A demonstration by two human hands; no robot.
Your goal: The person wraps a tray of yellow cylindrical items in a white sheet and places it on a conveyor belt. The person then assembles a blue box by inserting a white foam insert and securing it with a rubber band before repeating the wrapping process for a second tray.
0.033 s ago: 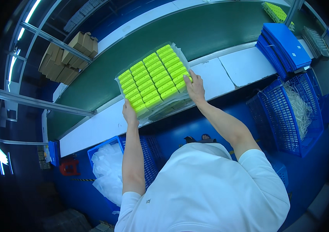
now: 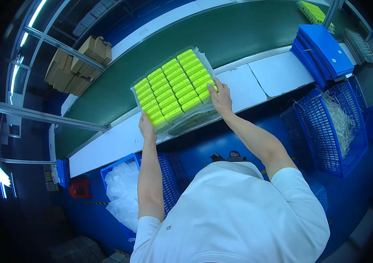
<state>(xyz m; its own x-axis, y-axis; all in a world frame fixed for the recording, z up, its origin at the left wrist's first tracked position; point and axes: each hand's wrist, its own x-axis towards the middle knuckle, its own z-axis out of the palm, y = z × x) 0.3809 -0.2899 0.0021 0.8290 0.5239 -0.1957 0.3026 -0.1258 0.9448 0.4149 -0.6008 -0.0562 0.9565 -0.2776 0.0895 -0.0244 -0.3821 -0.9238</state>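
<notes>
Movement since the earlier frame is negligible: the surroundings sit slightly shifted, and the tray of yellow-green blocks (image 2: pixel 175 90) keeps its place between the left hand (image 2: pixel 147 127) and the right hand (image 2: pixel 221 98).

Head view: the left hand grips the tray's near left corner. The right hand clasps its right side close to the near corner, thumb over the edge of a block. The hands are spread well apart, one at each end. Clear plastic (image 2: pixel 201 56) shows around the blocks, and translucent layers (image 2: pixel 186 126) show below their near edge, between the hands. The tray lies over the white counter (image 2: pixel 239 85) and overlaps the green surface (image 2: pixel 248 33) beyond the hands; whether it rests or is lifted cannot be determined.

Right of the right hand, a stack of blue sheets (image 2: pixel 320 55) lies on the counter; lower down stands a blue basket (image 2: pixel 322 131) with white strips (image 2: pixel 343 127). White sheets (image 2: pixel 123 188) lie below the left hand.

Assessment: the step in hand appears to be two-handed holding or positioning of the tray. Any move from this grip calls for even support at both ends, so the blocks stay seated.
</notes>
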